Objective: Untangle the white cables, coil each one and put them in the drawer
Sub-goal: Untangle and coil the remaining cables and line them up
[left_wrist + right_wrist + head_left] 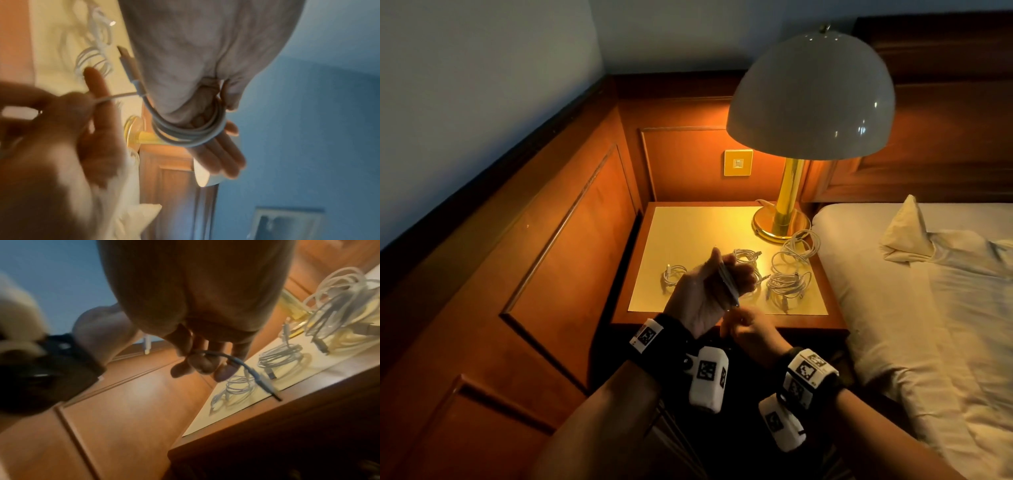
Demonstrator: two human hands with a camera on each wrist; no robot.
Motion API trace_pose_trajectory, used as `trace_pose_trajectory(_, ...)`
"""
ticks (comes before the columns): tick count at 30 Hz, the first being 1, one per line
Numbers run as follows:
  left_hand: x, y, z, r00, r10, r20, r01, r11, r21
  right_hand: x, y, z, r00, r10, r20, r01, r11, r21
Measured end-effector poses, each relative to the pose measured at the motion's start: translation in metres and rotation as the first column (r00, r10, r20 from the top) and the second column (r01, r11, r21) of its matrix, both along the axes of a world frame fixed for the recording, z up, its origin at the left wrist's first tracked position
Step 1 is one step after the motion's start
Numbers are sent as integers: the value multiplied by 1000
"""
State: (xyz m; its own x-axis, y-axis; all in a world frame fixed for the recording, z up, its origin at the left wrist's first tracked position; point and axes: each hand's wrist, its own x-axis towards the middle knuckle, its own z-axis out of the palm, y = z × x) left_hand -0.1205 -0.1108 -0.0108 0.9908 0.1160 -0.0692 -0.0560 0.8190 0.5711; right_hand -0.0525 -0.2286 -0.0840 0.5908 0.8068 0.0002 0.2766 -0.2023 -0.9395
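Lamplight from a domed lamp (810,96) falls on my bench (688,222), set between wood wall panels (571,240) and a bed (928,291). I see coiled white cables (787,274) on the benchtop. My left hand (709,291) has one cable (191,134) wound round its straight fingers; my right hand (750,329) pinches the free end. No writing is legible.

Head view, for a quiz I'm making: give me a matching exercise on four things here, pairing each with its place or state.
Things:
1. left hand
2. right hand
3. loose cable pile
4. lamp

States:
a. lit, at the nightstand's back right
b. wrapped with cable loops
c. pinches the cable's free end
d. lies by the bed-side edge

Pairs: 1-b, 2-c, 3-d, 4-a
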Motion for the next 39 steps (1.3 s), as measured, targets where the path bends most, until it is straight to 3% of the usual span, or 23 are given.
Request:
trace_pose_trajectory(2,5,7,-2,995,76,-71,-54,962,267,-6,-1,-3,989,95,116,-83,991,-106)
trace_pose_trajectory(3,8,12,-4,990,97,-98,-46,902,429,-6,-2,-1,980,115,161,-90,984,-155)
trace_pose_trajectory(6,11,21,-10,977,103,-188,85,617,782,-2,-9,17,899,219,380,-102,947,-304)
trace_pose_trajectory(9,12,24,-11,960,115,-254,199,356,913,6,-19,38,742,254,621,-111,959,-259)
trace_pose_trajectory(11,13,26,-7,965,65,-253,222,305,926,12,-23,43,708,180,683,-147,983,-107)
trace_pose_trajectory(15,13,29,2,910,-172,-378,416,366,833,23,-23,45,654,-20,756,-162,973,166)
trace_pose_trajectory(17,10,29,2,875,-244,-418,483,384,787,28,-22,45,695,-38,718,-153,968,200)
trace_pose_trajectory(20,8,21,3,883,-229,-410,468,497,730,27,-20,42,762,-4,648,-198,951,238)
trace_pose_trajectory(23,12,12,9,887,-203,-415,458,502,733,22,-17,36,806,3,592,-209,937,280)
trace_pose_trajectory(25,15,12,8,893,-77,-443,417,508,754,21,-14,34,794,-57,605,-158,942,296)
trace_pose_trajectory(26,16,12,6,897,-9,-441,374,544,751,21,-13,34,798,-99,594,-121,940,319)
trace_pose_trajectory(29,13,8,2,921,78,-381,178,786,592,22,-7,39,813,-234,533,16,924,382)
trace_pose_trajectory(31,7,5,2,933,90,-348,96,871,482,22,-2,39,847,-319,425,144,908,393)
trace_pose_trajectory(34,1,2,-5,954,106,-282,41,882,470,23,5,42,891,-411,193,342,887,311)
trace_pose_trajectory(36,-3,4,-7,951,151,-270,13,853,521,23,7,45,918,-381,112,343,902,261)
trace_pose_trajectory(39,-5,14,-6,959,148,-240,55,738,672,24,3,57,959,-282,38,266,936,230)
